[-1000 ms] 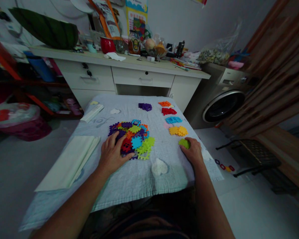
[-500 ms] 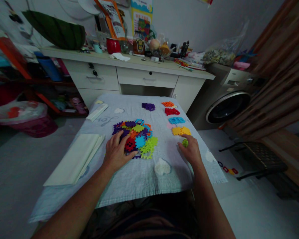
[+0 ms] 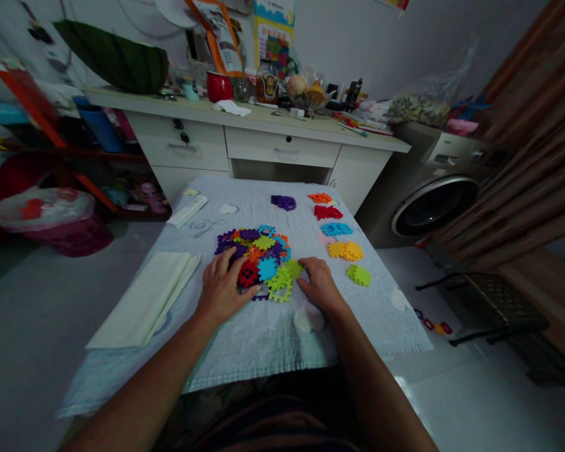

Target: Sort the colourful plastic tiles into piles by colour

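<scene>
A heap of coloured plastic interlocking tiles [image 3: 261, 257] lies in the middle of a low table covered by a pale blue cloth [image 3: 258, 326]. My left hand [image 3: 223, 285] lies flat on the heap's left side, fingers spread over purple and red tiles. My right hand [image 3: 319, 284] rests at the heap's right edge, fingertips touching a lime green tile [image 3: 287, 273]. Sorted tiles lie to the right: a green one [image 3: 358, 274], yellow ones [image 3: 345, 250], blue [image 3: 336, 229], red [image 3: 327, 212], orange [image 3: 320, 198], and purple [image 3: 283, 202] further back.
A folded pale sheet [image 3: 145, 298] lies on the cloth's left side, a white box [image 3: 187, 211] at the back left. Behind stands a cluttered white desk [image 3: 263, 141], a washing machine [image 3: 428, 194] at right, a dark chair [image 3: 489, 301] and a pink bin [image 3: 51, 220] at left.
My right hand has let go of the green tile on the right side of the cloth and moved left to the heap's edge. My left hand has stayed on the heap.
</scene>
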A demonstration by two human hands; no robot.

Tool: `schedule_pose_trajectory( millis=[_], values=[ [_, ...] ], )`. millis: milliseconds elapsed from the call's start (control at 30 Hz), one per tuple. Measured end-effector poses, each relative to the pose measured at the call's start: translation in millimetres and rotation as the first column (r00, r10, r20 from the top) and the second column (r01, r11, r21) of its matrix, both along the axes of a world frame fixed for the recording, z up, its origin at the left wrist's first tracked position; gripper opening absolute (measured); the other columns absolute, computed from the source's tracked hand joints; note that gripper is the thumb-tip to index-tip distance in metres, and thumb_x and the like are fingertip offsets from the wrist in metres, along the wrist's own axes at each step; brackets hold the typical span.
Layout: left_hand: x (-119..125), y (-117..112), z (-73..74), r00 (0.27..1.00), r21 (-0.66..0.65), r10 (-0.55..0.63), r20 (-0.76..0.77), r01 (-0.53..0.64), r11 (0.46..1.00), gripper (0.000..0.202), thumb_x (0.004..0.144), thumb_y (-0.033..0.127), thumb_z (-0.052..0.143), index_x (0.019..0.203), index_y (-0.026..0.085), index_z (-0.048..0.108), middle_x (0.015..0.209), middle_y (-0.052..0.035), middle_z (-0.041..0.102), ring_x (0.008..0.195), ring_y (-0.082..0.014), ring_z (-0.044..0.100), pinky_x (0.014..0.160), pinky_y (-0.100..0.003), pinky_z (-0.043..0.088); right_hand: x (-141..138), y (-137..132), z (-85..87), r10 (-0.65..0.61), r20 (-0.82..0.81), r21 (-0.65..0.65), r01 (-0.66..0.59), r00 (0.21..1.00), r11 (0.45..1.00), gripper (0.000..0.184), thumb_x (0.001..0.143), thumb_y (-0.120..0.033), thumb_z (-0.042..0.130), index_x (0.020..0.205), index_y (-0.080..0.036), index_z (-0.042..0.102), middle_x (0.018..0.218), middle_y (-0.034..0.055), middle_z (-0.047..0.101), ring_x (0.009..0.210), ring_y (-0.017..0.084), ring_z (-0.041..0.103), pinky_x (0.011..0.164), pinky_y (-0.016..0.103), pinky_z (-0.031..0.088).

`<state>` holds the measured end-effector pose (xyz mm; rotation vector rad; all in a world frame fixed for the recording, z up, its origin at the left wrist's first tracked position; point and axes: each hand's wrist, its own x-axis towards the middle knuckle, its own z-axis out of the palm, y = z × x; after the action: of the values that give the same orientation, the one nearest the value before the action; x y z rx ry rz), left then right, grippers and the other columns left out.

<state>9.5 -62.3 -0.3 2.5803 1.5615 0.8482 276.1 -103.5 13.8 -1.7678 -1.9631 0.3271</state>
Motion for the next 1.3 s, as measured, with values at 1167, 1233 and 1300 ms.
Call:
schedule_pose_trajectory(
  millis=[1167,1233,1300],
  values=[
    [-2,1,2.5,1.000,-0.016,-0.014,0.016,0.014,1.000,0.061,0.077,0.053,0.064,0.129,0.022,0.053,0.147,-0.0160,0.038,0.131,-0.0379,0.040,0.106,-0.055,0.035,79,-53,13.7,-0.439,0.138,0.164,0.416,0.888,0.894,0.046,0.071,-0.012,0.055,0.116,-0.018,0.064,0.129,0.0120,0.060,0.119,0.034,0.047,0.099,0.052,0.037],
    [-2,0,3.7,1.000,-0.022,-0.009,0.018,0.010,1.000,0.060,0.078,0.053,0.064,0.128,0.022,0.054,0.147,-0.0163,0.038,0.131,-0.0383,0.040,0.106,-0.056,0.035,66,-49,15.7,-0.370,0.107,0.167,0.350,0.923,0.922,0.043,0.074,-0.014,0.056,0.116,-0.018,0.064,0.129,0.0128,0.060,0.120,0.033,0.047,0.099,0.053,0.037],
    [-1,-1,5.2,1.000,-0.030,-0.003,0.016,0.003,1.000,0.060,0.077,0.052,0.065,0.128,0.023,0.054,0.146,-0.0157,0.039,0.131,-0.0381,0.039,0.106,-0.057,0.033,49,-44,18.5,-0.242,0.061,0.158,0.230,0.968,0.960,0.040,0.076,-0.017,0.058,0.116,-0.018,0.063,0.129,0.0127,0.060,0.120,0.032,0.048,0.101,0.052,0.037]
  ],
)
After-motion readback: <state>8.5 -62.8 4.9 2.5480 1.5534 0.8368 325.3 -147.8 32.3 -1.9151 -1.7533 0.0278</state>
